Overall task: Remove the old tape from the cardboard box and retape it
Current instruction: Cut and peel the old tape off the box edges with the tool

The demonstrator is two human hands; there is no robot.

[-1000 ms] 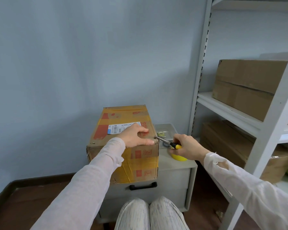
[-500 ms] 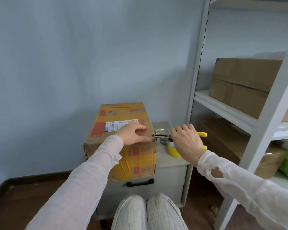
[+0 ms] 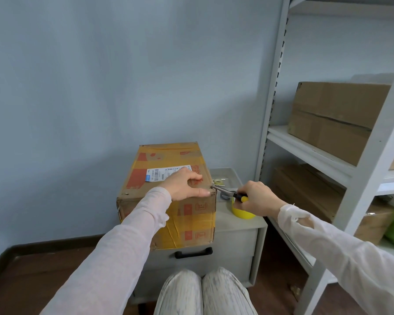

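Old tape (image 3: pixel 191 223) mostly intact; cardboard box (image 3: pixel 129 204) pressed by left hand (image 3: pixel 184 186); tool (image 3: pixel 225 191), gripped in right hand (image 3: pixel 257 198), at near right corner; retaping pending.

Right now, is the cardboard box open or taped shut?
Shut: the top flaps of the cardboard box lie flat under yellow tape, with the left hand resting on them; the right hand grips a tool.
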